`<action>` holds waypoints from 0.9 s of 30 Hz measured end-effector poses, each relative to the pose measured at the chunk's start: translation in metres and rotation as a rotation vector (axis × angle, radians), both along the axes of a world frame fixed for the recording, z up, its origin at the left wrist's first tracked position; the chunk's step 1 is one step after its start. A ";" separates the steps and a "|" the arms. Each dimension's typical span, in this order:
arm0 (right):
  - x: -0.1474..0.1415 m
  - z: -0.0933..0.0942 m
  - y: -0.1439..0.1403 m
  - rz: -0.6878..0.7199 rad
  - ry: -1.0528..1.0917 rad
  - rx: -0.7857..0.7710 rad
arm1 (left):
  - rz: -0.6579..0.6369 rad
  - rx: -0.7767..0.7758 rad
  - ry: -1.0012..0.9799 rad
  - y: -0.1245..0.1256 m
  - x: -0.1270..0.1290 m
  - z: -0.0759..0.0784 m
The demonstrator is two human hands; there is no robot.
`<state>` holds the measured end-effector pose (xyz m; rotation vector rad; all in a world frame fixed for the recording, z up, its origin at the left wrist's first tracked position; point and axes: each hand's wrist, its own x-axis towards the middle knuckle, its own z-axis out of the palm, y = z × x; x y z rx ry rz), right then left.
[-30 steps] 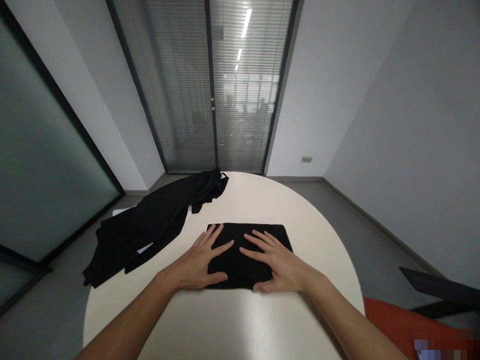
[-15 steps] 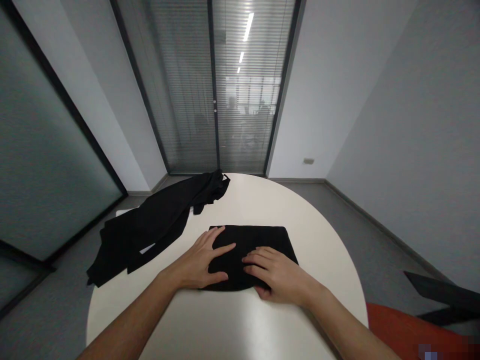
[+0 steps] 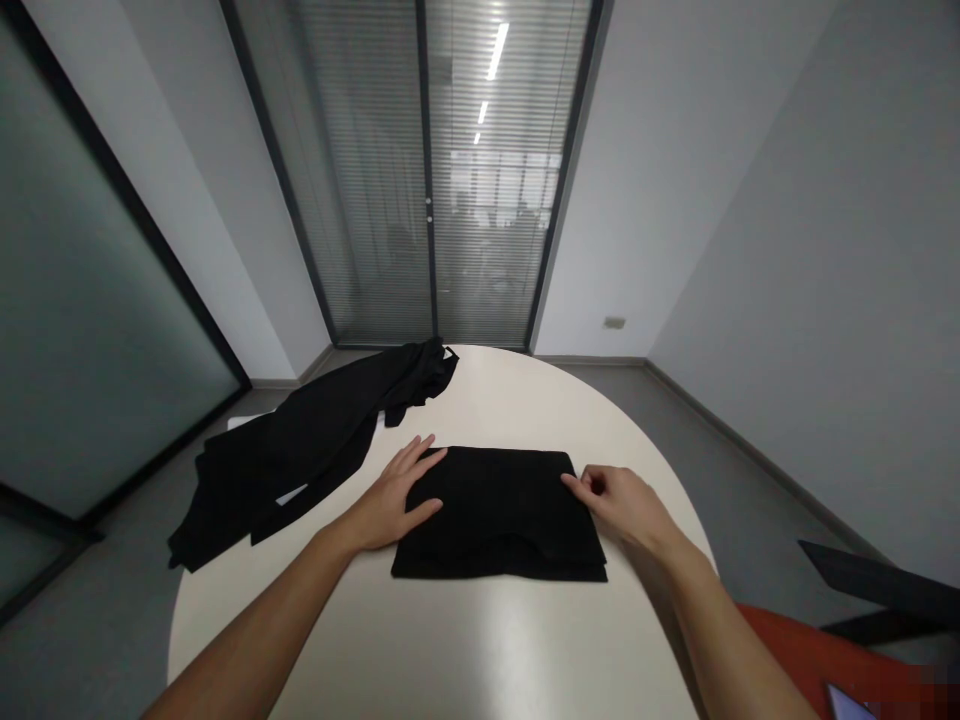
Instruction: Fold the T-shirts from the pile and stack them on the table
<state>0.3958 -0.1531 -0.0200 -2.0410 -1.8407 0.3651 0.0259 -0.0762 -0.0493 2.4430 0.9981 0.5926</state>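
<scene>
A folded black garment (image 3: 499,515) lies flat in the middle of the round white table (image 3: 487,640). My left hand (image 3: 390,497) rests flat on the garment's left edge, fingers spread. My right hand (image 3: 619,500) is at the garment's far right corner, thumb and fingers pinched on the cloth's edge.
A second black garment (image 3: 300,445) lies crumpled across the table's left side and hangs over its rim, with a white sheet partly under it. An orange chair seat (image 3: 795,650) and a dark chair part (image 3: 877,575) stand at the right. Glass doors with blinds are behind the table.
My right hand slid from the middle of the folded garment to its right corner. My left hand shifted to the left edge. The garment now lies wider and smoother.
</scene>
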 end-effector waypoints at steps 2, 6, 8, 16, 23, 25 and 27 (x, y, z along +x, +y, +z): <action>0.007 -0.008 0.001 0.086 0.125 -0.051 | -0.040 0.015 0.022 -0.004 0.001 0.002; 0.011 -0.013 0.001 0.170 0.345 -0.054 | -0.111 0.009 0.045 -0.011 0.001 0.008; 0.013 -0.010 -0.001 0.180 0.455 -0.078 | -0.131 0.010 0.077 -0.012 0.000 0.011; 0.023 -0.010 -0.004 0.198 0.513 -0.172 | -0.108 -0.039 0.138 -0.012 -0.001 0.017; 0.036 -0.015 -0.009 0.288 0.749 -0.460 | -0.055 -0.098 0.069 -0.008 -0.002 0.013; 0.042 -0.017 -0.008 0.298 0.785 -0.478 | -0.057 -0.090 0.076 -0.008 -0.003 0.014; 0.044 -0.018 -0.007 0.297 0.798 -0.488 | -0.063 -0.092 0.092 -0.009 -0.004 0.015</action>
